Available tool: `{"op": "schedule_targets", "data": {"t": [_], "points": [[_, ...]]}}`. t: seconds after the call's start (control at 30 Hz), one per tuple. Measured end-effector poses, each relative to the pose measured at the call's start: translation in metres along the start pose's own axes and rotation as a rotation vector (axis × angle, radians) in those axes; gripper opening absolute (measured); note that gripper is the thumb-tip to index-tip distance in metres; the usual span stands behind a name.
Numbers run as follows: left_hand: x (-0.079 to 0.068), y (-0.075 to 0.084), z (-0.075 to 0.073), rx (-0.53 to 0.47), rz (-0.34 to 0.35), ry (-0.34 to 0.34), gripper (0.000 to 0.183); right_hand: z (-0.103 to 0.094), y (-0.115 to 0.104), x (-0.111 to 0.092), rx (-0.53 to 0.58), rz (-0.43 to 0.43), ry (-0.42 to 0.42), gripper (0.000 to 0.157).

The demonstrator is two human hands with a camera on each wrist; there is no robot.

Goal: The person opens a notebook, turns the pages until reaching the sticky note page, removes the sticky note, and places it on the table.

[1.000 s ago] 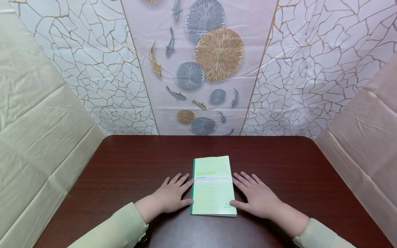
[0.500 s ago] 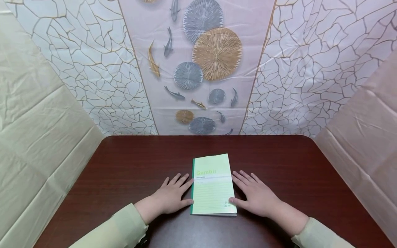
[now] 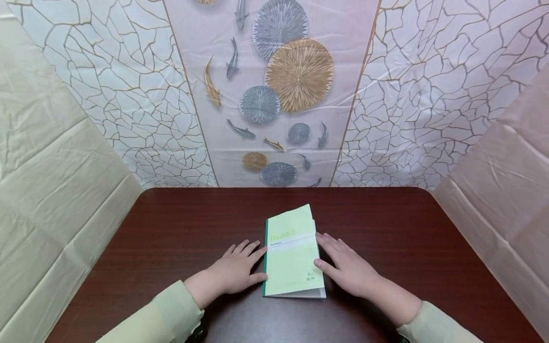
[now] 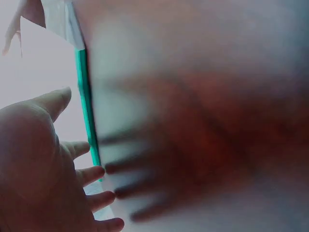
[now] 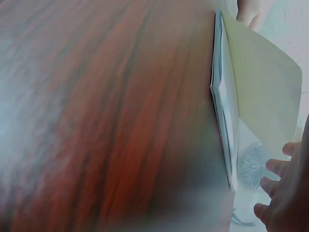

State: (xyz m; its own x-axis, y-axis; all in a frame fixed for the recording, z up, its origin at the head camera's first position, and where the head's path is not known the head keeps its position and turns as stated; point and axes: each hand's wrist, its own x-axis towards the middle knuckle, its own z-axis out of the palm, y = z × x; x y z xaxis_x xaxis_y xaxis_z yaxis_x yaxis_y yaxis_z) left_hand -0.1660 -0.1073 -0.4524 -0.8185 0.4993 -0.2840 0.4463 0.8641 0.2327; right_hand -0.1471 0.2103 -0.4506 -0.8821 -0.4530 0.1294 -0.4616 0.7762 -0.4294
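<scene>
A pale green notebook [image 3: 291, 257] lies on the table with its dark green spine to the left. Its front cover is partly raised at the right, and the pages [image 5: 227, 111] show beneath the cover's inner side [image 5: 265, 77] in the right wrist view. My left hand [image 3: 233, 271] rests flat beside the spine, fingers spread, thumb and index fingertips right at it. At the lifted edge is my right hand [image 3: 353, 271]; its thumb [image 3: 321, 263] overlaps the cover and its straight fingers reach along the side.
The dark reddish-brown wooden table [image 3: 180, 214] is glossy and mirrors the left hand in the left wrist view. Behind it hangs a patterned cloth [image 3: 279, 95] with fish and round leaf shapes. Pale cloth sides [image 3: 51, 181] flank the table.
The notebook's cover has risen along its right edge, opening a gap over the pages. My right hand has shifted slightly left and inward with it; the left hand stays put.
</scene>
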Motion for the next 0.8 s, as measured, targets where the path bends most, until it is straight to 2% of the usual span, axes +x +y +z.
{"op": "schedule_targets", "data": {"t": [0.2, 0.47, 0.6, 0.8], "points": [[-0.001, 0.001, -0.01, -0.012, -0.013, 0.039, 0.074, -0.002, -0.007, 0.005, 0.079, 0.012, 0.014, 0.065], [0.0, 0.012, -0.028, -0.03, -0.008, 0.167, 0.07, -0.004, -0.019, 0.008, 0.158, 0.051, 0.018, 0.062], [0.002, 0.02, -0.037, -0.053, -0.006, 0.232, 0.068, -0.004, -0.026, 0.012, 0.179, 0.023, 0.04, 0.06], [0.002, 0.033, -0.05, -0.119, -0.01, 0.306, 0.064, -0.003, -0.036, 0.019, 0.194, -0.077, 0.095, 0.058]]}}
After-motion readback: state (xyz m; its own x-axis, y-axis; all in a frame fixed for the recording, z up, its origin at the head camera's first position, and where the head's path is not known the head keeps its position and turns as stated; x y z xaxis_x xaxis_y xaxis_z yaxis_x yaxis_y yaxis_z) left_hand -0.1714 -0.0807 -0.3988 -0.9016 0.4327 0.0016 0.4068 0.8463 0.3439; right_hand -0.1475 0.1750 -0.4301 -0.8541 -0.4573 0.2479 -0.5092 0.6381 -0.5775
